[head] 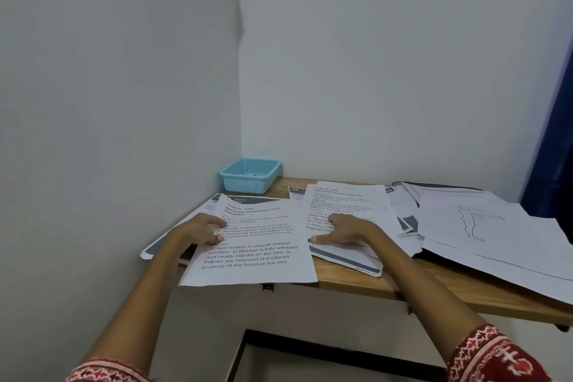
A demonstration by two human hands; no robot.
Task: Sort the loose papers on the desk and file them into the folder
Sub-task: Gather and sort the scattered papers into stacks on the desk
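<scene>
Sorting step: left hand (201,229) presses the bed-linen sheet (254,245) flat at the counter's (356,284) front-left; right hand (344,231), fingers spread, rests on the bathroom-cleaning sheet (344,205). Next, gather both toward the folder (434,253).

matt paper sheets (254,245), wood desk (356,284), plastic basket (248,175)

Dim, cool, even indoor light with no glare. Soft shadows beneath the hands (344,231) and under the tabletop (434,285) edge. Slightly soft overall, small print blurred. Wide-angle bending toward the edges.
</scene>
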